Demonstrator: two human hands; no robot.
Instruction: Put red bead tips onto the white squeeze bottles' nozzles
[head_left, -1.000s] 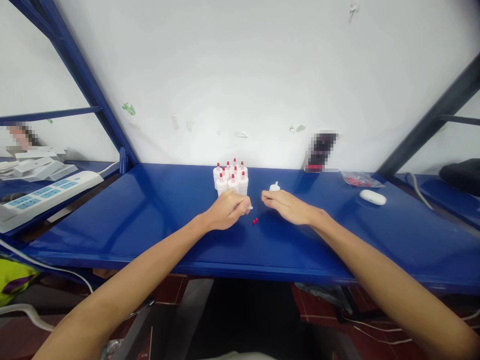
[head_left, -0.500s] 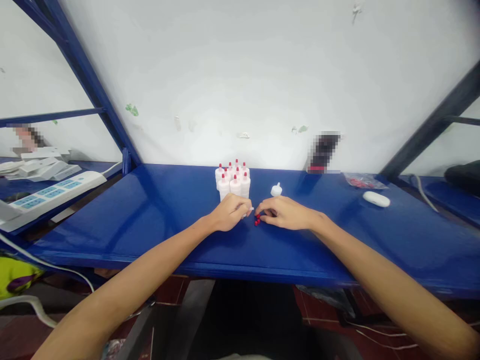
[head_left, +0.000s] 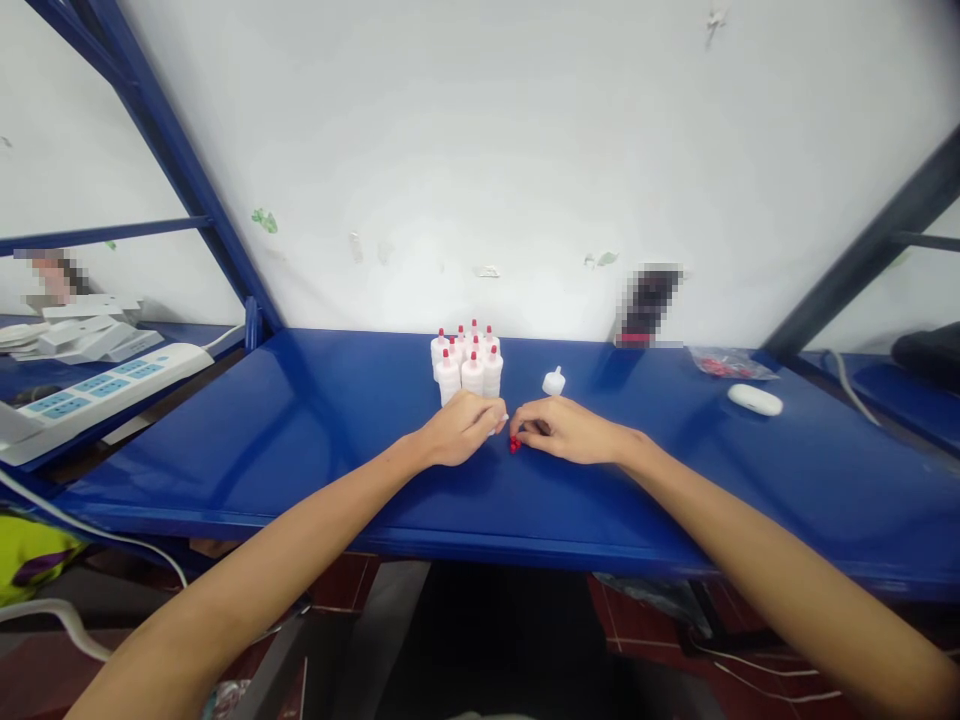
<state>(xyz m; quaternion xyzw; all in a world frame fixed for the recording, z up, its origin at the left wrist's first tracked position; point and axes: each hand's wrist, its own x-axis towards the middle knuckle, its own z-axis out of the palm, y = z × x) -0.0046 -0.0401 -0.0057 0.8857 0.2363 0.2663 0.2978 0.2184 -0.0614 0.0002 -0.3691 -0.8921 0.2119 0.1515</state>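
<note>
My left hand (head_left: 466, 428) is closed round a small white nozzle cap, whose pale tip pokes out beside the thumb; the fingers hide the rest. Facing it, my right hand (head_left: 566, 428) has thumb and forefinger closed in a pinch on a red tip cap. Several small red caps (head_left: 514, 446) lie in a cluster right under those fingertips. Behind my left hand stands a tight group of white squeeze bottles (head_left: 472, 374) with red tips, upright. Another white nozzle cap (head_left: 553, 382) sits behind my right hand.
The blue table (head_left: 337, 400) runs up to a white wall. On its right are a clear bag with red pieces (head_left: 731, 363) and a white oval case (head_left: 755, 400). A power strip (head_left: 112, 385) and white boxes (head_left: 94, 328) lie at the left.
My right thumb and forefinger have drawn together on the red caps. The left hand keeps its grip and has hardly moved.
</note>
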